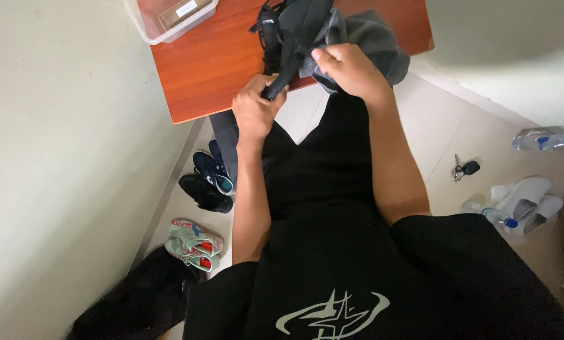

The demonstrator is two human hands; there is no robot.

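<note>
At the far left corner of the bench [212, 69] stands one clear plastic box [168, 22]; inside it I see a brownish flat thing with a white label, but I cannot tell what it is.

My left hand [255, 112] is closed around a black strap [288, 69] at the near edge of the bench. My right hand [348, 66] is closed on a grey cloth [376, 41], which lies over the near right part of the bench and hangs a little past its edge. The strap goes up to a black bag [291, 22] that lies on the bench between the box and the cloth, touching the cloth.

On the floor [439, 126] to my left, near the wall, there are two pairs of shoes: one dark pair [209, 179] and one green and red pair [192, 244]. A black bundle [137, 302] lies just beside the green pair. On the floor to my right there are one bunch of keys [464, 169], two bottles [546, 140] with blue caps, well apart, and one pair of white sandals [527, 201]. My arms and black shirt hide the floor under the bench.
</note>
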